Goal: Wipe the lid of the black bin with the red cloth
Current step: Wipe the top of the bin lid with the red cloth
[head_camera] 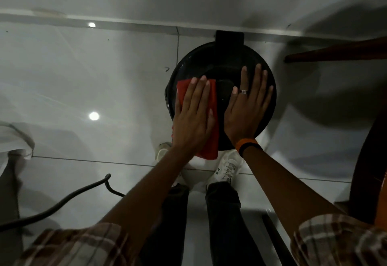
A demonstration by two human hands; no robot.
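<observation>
A round black bin stands on the tiled floor against the wall, seen from above, with its glossy lid closed. The red cloth lies on the left half of the lid and hangs over its near edge. My left hand presses flat on the cloth, fingers spread and pointing away from me. My right hand rests flat on the bare right half of the lid, fingers apart, a ring on one finger and an orange and black band at the wrist.
White shoes and dark trousers show below the bin. A black cable curls on the floor at the left. Dark wooden furniture juts in at the right, a white cloth at the far left.
</observation>
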